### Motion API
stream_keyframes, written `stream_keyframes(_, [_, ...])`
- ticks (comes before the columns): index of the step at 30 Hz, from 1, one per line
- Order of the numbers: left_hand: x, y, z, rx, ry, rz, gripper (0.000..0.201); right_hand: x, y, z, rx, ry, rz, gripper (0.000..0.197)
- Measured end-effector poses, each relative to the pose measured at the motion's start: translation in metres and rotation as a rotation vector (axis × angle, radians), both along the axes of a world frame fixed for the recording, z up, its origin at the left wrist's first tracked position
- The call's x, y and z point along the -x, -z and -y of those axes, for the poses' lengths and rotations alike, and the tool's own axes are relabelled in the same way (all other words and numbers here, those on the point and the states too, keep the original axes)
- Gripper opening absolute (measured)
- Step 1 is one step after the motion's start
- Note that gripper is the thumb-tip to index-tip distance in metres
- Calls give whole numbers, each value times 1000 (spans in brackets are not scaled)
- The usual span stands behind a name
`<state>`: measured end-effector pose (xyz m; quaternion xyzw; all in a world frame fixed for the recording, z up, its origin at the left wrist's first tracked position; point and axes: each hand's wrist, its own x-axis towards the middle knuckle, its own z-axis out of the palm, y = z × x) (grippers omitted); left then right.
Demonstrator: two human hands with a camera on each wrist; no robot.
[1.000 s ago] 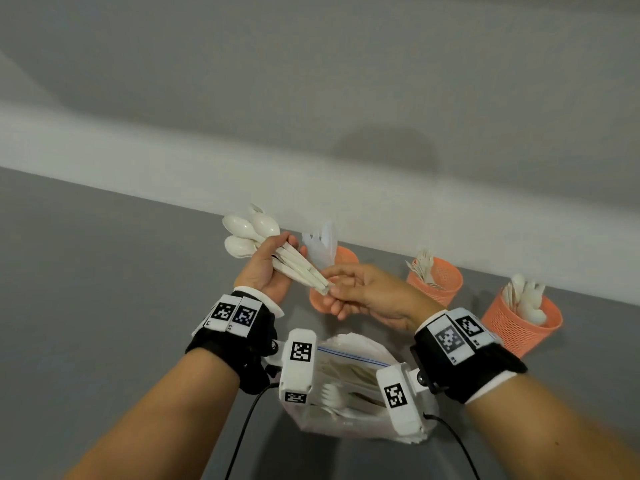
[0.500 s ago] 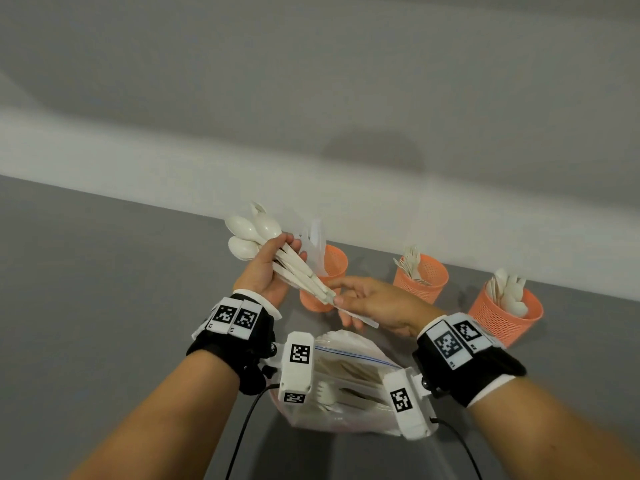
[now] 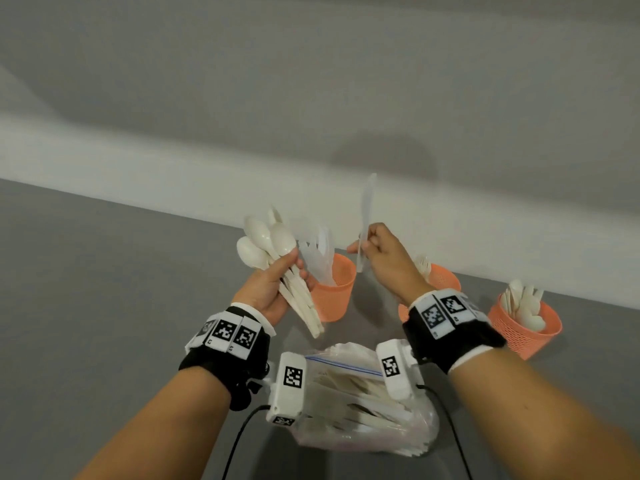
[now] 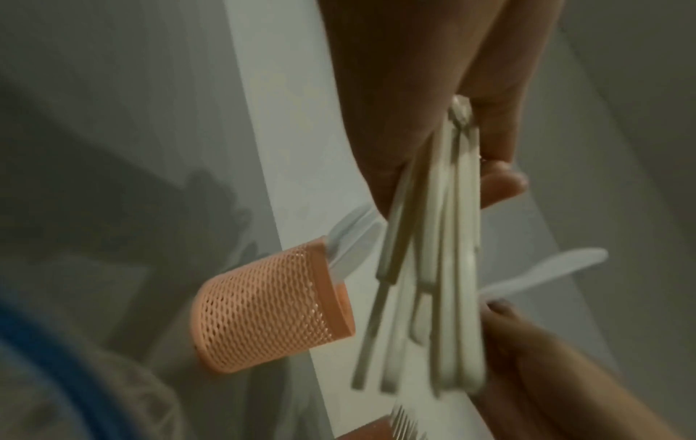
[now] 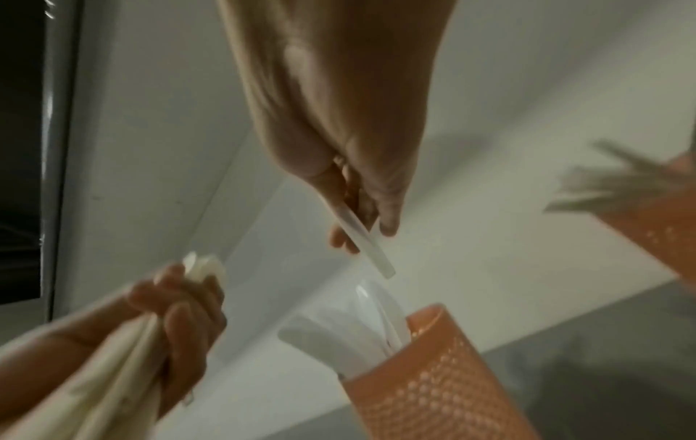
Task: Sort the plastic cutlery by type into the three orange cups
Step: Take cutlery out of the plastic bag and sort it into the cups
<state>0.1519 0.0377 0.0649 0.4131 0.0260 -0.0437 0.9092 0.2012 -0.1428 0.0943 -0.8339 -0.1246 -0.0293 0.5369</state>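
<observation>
My left hand grips a bundle of white plastic spoons, bowls up, handles slanting down toward me; in the left wrist view the handles hang from its fingers. My right hand pinches one clear plastic knife, held upright just above and right of the left orange cup, which holds clear knives. In the right wrist view the knife's handle end points down at that cup. The middle cup holds forks, the right cup spoons.
A clear zip bag with more white cutlery lies on the grey table between my wrists, close to me. The cups stand in a row near the table's far edge, against a white wall ledge.
My right hand pulled one clear knife out of the bundle in my left hand and raised it upright above the left cup. The left hand kept the spoons.
</observation>
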Motion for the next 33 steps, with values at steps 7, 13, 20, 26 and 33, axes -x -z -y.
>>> stream_keyframes(7, [3, -3, 13, -217, 10, 42, 10, -32, 37, -22, 175, 52, -100, 29])
stream_keyframes(13, [-8, -1, 17, -209, -138, -16, 17, 2, 9, -20, -10, -14, 153, 33])
stream_keyframes(20, [-13, -7, 37, -269, -215, -71, 14, 47, 10, -41, 358, -411, -76, 85])
stream_keyframes(26, [-6, -12, 38, -307, 9, 7, 15, 44, 13, -35, 149, -286, -302, 49])
stream_keyframes(33, [1, -3, 38, -187, 287, 108, 28, 51, 13, -8, -510, -616, -822, 25])
